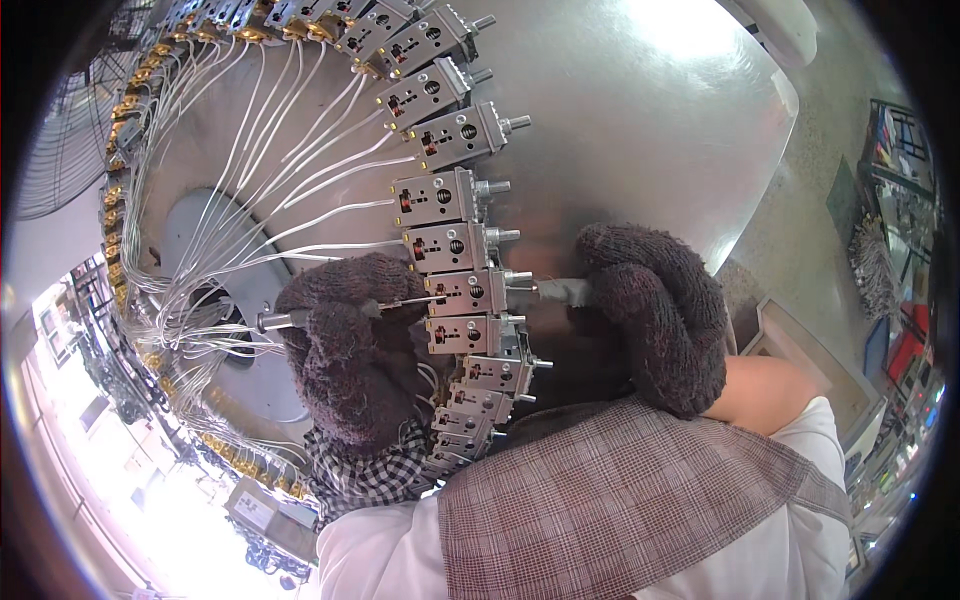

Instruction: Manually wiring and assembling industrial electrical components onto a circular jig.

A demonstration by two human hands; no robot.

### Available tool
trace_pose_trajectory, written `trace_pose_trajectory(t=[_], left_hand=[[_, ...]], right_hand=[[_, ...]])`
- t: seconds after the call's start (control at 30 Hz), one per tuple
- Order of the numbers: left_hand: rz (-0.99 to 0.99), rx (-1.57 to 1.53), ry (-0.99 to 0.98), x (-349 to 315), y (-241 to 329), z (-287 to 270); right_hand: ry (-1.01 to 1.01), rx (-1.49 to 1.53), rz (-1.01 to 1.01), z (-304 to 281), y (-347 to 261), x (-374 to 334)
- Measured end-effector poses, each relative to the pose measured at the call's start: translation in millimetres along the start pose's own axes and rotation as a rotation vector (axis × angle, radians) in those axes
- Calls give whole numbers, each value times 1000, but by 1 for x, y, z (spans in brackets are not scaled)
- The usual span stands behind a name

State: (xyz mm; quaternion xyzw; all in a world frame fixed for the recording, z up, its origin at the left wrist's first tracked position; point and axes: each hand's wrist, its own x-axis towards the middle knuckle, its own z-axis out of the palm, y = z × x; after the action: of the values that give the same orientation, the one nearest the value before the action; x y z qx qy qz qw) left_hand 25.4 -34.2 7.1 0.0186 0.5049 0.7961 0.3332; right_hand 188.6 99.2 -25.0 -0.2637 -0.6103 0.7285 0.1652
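Note:
Small metal box-shaped units with round shafts, which look like thermostats, stand in a curved row along a round metal table. My left hand [355,345], in a dark knit glove, is closed round a slim screwdriver [285,320]. Its thin blade reaches right, to the face of one thermostat [466,293]. My right hand [660,310], gloved alike, is closed on a grey cylindrical piece [566,291] at the shaft of that same thermostat. Whether the piece sits over the shaft or only touches it, I cannot tell. The glove hides its far end.
White wires [330,210] run from the thermostats to a bundle at the hub [235,300]. Brass-coloured parts [118,215] line the ring's far left. A fan guard [70,140] stands beyond. Bare metal tabletop [640,130] spreads at the upper right, a shelf rack [900,170] beyond.

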Motion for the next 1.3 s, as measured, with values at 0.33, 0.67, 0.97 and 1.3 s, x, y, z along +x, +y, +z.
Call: trace_pose_trajectory(t=[0.33, 0.67, 0.97, 1.3], left_hand=[[-87, 91, -148, 2, 1, -11], [-18, 261, 4, 3, -10, -11], [43, 70, -91, 0, -10, -9], [35, -37, -208, 3, -7, -13]], right_hand=[[-23, -479, -438, -3, 7, 1], [-46, -485, -365, -9, 13, 3], [-63, -283, -227, -2, 22, -1], [40, 266, 280, 3, -13, 6]])
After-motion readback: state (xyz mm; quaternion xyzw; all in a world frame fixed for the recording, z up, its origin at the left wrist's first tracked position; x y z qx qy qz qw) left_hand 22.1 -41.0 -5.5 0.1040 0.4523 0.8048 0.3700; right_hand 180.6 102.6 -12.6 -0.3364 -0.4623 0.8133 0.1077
